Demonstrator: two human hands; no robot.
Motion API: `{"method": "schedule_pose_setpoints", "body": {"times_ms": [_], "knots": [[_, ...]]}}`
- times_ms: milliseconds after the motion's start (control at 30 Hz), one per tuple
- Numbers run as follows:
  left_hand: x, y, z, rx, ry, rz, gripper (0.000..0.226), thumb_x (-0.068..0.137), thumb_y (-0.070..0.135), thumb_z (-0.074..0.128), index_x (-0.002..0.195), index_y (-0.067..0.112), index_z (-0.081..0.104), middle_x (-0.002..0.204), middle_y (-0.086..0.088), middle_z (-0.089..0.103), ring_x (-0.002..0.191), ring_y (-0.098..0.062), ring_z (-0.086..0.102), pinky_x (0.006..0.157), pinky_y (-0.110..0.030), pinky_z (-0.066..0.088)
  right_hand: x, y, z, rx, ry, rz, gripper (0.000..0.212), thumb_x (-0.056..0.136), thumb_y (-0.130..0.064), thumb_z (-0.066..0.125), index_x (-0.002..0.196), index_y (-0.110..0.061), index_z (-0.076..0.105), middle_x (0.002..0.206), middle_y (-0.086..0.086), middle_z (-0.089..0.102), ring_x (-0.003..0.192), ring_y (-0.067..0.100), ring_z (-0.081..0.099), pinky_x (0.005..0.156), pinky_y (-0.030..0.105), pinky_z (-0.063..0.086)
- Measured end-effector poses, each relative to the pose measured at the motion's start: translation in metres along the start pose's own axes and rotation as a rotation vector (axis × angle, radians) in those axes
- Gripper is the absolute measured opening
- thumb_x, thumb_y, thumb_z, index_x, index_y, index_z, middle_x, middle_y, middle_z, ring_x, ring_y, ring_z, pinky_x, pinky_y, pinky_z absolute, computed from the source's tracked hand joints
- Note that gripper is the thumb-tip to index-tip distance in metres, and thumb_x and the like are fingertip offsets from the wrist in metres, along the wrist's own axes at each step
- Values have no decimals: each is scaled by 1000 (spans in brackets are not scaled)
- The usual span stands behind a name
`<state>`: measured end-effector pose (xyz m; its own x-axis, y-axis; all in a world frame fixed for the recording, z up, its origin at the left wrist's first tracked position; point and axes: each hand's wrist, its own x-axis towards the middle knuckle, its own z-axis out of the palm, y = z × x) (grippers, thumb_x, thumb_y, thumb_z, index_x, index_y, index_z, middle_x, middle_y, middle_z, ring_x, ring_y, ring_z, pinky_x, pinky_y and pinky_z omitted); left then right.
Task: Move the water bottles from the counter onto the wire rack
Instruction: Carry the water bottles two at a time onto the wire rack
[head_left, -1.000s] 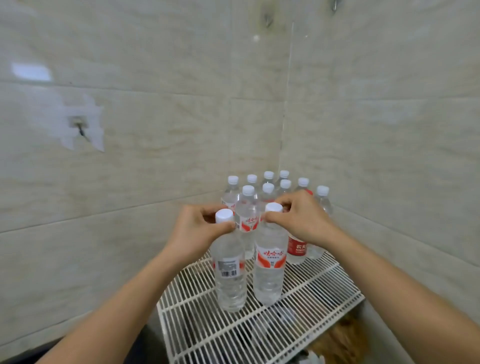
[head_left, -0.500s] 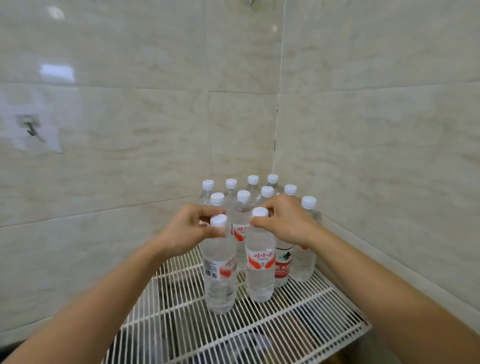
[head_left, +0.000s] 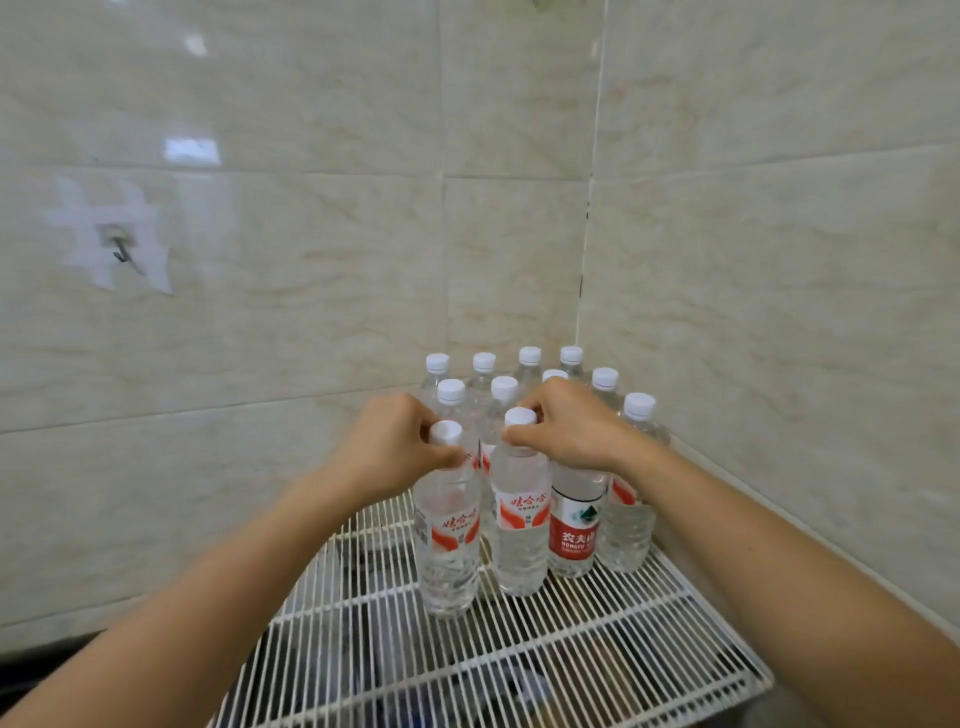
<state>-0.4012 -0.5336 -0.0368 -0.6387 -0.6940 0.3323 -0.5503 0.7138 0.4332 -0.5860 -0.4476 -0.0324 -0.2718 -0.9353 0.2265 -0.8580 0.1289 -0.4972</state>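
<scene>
Clear plastic bottles (head_left: 448, 545), white-coated wire rack (head_left: 571, 649), glossy tile wall (head_left: 311, 260)

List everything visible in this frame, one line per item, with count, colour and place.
Clear plastic water bottles: at least eleven caps visible, white caps, mostly red-and-white labels, clustered upright in the rack's back corner.
White wire rack: one, against the wall corner, front part bare.
Beige tiled walls: two, meeting at the corner.
Metal wall hook: one, on a pale patch, left wall.
Left hand: gripping the front-left bottle's neck.
Right hand: gripping the neighbouring front bottle's neck.
</scene>
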Motion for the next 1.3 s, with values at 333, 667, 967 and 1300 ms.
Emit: {"method": "schedule_pose_setpoints", "body": {"times_ms": [333, 667, 967, 1300], "knots": [[17, -2, 14, -253, -36, -33, 24, 79, 23, 74, 79, -1, 70, 65, -5, 54, 63, -14, 48, 69, -48, 54, 6, 2, -11, -36, -23, 1, 43, 83, -33, 68, 52, -17, 43, 54, -1, 41, 52, 15, 41, 53, 31, 32], [30, -6, 21, -309, -51, -69, 30, 81, 22, 71, 86, -7, 67, 70, -7, 53, 68, -15, 49, 68, -43, 53, 9, -3, -15, -142, -61, -34, 45, 87, -32, 66, 53, -17, 40, 53, -1, 42, 50, 13, 40, 52, 31, 32], [27, -4, 29, -292, 6, -52, 28, 82, 23, 71, 82, -6, 67, 68, -11, 55, 66, -16, 50, 64, -36, 49, 11, -7, -20, -270, -95, -9, 47, 89, -35, 65, 58, -16, 35, 57, 0, 38, 52, 15, 37, 49, 29, 27], [4, 0, 41, -311, 176, -35, 21, 84, 33, 69, 103, 24, 73, 94, 6, 74, 90, -12, 67, 83, -37, 55, -2, -2, -7, -368, 46, -72, 28, 90, -41, 54, 80, -15, 55, 96, 1, 47, 106, 23, 36, 83, 36, 33]]}}
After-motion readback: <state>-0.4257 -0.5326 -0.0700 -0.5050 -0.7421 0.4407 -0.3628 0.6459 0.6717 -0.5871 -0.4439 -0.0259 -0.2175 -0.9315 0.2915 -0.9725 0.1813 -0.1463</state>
